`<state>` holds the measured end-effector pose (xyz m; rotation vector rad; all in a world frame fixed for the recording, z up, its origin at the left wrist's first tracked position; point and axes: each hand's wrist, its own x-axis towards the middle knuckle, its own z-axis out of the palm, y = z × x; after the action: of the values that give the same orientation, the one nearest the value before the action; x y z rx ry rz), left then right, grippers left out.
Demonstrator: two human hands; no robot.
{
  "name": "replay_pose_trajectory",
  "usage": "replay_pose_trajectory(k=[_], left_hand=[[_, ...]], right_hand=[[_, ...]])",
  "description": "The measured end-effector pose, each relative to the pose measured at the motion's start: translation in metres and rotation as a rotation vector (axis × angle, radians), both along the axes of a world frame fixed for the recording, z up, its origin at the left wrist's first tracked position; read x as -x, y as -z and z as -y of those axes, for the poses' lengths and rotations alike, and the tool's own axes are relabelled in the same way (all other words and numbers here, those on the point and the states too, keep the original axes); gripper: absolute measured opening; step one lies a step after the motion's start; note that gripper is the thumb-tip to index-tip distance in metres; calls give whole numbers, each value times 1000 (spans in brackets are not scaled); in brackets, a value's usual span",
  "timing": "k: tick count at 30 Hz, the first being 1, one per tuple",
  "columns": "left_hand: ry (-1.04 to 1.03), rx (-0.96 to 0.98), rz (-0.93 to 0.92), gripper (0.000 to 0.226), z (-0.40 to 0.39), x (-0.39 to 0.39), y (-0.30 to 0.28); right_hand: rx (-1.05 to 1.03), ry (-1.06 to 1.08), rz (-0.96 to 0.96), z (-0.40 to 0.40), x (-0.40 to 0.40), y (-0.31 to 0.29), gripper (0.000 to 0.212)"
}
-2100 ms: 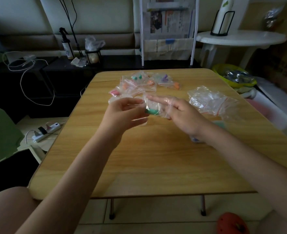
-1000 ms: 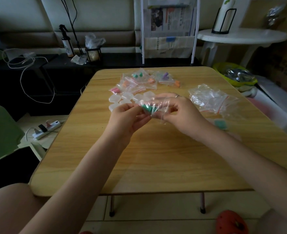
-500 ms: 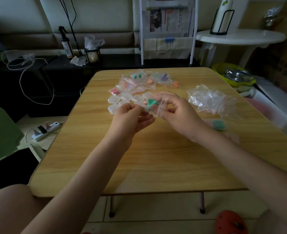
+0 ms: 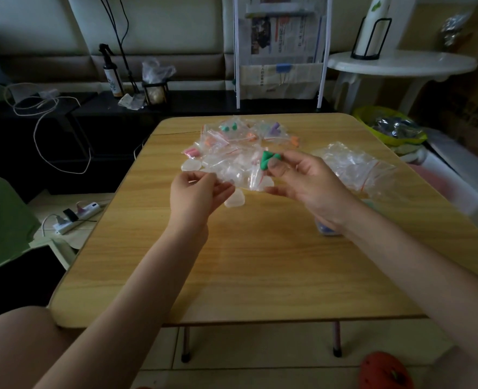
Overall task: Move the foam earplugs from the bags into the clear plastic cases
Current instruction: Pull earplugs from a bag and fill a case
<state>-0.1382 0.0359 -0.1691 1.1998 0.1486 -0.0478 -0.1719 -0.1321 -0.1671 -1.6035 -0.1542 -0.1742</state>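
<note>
Above the wooden table (image 4: 260, 262), the left hand (image 4: 195, 192) has its fingers curled, pinching the left edge of a small clear bag (image 4: 232, 171) between thumb and fingertips. The bag stretches rightward and reaches the right hand (image 4: 305, 178). That hand pinches two green foam earplugs (image 4: 268, 160) between thumb and forefinger at the bag's upper right corner; whether the plugs are fully clear of the plastic cannot be told. Clear plastic cases (image 4: 234, 200) lie on the table just under the bag. Behind the hands sits a heap of bags with coloured earplugs (image 4: 232, 136), and farther right a pile of empty bags (image 4: 353, 167).
</note>
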Motion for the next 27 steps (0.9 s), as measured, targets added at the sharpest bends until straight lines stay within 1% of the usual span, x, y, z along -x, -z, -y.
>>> replay_pose_trajectory(k=[4,5,7,8,10,11,13,16,18,20,23,25,27], left_hand=[[-15,-193,136,10,2,7,3],[-20,-250,170,11,2,7,5],[-49,-400,243,10,-1,4,6],[-61,-544,312,8,-2,1,8],[-32,-905,490,6,-6,-2,10],[2,-1030,564,11,-6,-3,12],[97,-1179,642,22,-4,-1,15],[206,-1302,666,36,1,1,18],[249,-1344,668,38,1,1,20],[266,-1345,676,35,-1,0,21],[268,-1344,674,30,-3,-2,21],[280,-1345,673,28,-3,-3,22],[303,-1351,667,28,-3,-3,23]], right_hand=[[17,98,41,1,-1,-1,17],[24,150,48,3,-1,-3,17],[102,307,59,13,-4,-7,20],[167,397,67,22,-6,-8,22],[294,546,94,40,-9,-11,24],[346,601,112,49,-11,-11,25],[479,691,122,67,-14,-7,26],[720,815,83,88,-14,2,28],[825,856,56,95,-11,6,31],[847,852,38,96,-6,6,30],[829,830,33,91,-1,3,22],[787,829,21,87,3,1,18],[722,826,21,83,6,-2,20]])
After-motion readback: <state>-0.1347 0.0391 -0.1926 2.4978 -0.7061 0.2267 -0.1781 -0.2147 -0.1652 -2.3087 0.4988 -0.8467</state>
